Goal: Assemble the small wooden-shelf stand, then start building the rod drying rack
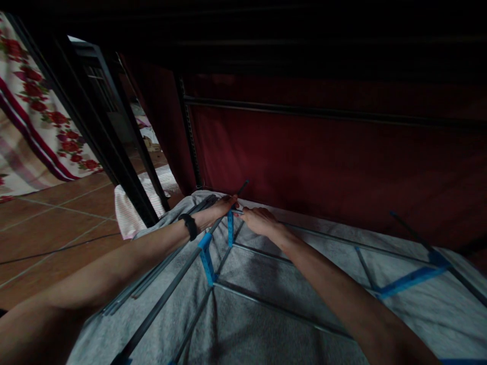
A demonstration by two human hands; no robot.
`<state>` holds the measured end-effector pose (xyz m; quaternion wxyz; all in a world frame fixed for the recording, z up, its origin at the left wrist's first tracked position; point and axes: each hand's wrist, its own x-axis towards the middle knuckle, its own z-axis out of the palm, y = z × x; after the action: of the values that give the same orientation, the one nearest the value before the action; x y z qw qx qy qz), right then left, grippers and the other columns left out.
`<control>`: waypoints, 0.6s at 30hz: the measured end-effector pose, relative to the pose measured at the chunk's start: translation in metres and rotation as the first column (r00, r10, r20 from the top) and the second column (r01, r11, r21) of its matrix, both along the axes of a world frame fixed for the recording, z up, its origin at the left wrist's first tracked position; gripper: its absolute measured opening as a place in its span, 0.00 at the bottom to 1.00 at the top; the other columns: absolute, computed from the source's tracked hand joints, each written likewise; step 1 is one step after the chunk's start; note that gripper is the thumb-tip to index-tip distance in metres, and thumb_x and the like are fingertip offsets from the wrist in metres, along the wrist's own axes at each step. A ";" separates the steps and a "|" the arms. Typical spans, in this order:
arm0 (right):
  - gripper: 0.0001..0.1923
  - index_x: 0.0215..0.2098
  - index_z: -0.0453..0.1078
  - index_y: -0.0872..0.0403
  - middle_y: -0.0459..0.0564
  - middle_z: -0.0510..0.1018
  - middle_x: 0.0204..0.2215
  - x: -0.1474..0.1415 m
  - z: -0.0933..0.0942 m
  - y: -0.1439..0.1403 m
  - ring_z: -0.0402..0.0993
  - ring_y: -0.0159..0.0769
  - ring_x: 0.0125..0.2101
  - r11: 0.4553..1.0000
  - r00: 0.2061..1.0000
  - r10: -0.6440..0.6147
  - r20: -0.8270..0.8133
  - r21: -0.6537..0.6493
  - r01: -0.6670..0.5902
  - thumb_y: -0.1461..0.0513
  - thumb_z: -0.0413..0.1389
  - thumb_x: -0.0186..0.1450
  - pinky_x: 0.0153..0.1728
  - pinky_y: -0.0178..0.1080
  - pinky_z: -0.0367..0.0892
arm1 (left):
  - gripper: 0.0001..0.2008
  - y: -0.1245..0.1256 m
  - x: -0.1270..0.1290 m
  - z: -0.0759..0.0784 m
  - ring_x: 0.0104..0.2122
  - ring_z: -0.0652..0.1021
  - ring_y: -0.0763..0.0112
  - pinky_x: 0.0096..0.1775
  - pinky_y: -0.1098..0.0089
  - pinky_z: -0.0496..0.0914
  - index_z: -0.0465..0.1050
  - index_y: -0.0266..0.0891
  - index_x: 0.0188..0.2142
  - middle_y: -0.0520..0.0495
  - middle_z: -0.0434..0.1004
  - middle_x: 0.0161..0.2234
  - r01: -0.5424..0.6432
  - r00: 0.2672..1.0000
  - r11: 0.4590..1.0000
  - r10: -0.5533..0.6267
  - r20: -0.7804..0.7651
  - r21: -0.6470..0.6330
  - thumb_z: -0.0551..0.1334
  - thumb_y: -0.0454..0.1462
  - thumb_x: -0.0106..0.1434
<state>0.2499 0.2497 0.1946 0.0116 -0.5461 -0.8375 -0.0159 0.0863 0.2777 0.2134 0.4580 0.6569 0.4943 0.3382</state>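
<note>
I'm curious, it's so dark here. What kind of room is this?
Probably a bedroom at home. A flowery sheet hangs by a dark metal frame, the floor is brown tile, and both hands join thin rods over a grey cloth.

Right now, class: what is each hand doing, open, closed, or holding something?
Left hand: closed on the dark rod.
Right hand: fingertips at the blue connector; grip cannot be told.
</note>
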 end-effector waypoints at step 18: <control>0.19 0.50 0.67 0.55 0.56 0.77 0.45 0.024 -0.011 -0.053 0.73 0.41 0.45 0.921 0.983 -0.180 -0.046 0.343 0.184 0.53 0.42 0.73 0.51 0.45 0.63 | 0.21 0.051 -0.001 -0.040 0.30 0.79 0.61 0.28 0.68 0.70 0.74 0.42 0.33 0.47 0.79 0.30 -0.041 0.999 0.991 0.041 0.000 -0.128 0.60 0.56 0.56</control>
<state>0.2736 0.1962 0.1839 0.1118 -0.6110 -0.7671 -0.1602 0.0854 0.3287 0.1734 0.4928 0.6155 0.5276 0.3161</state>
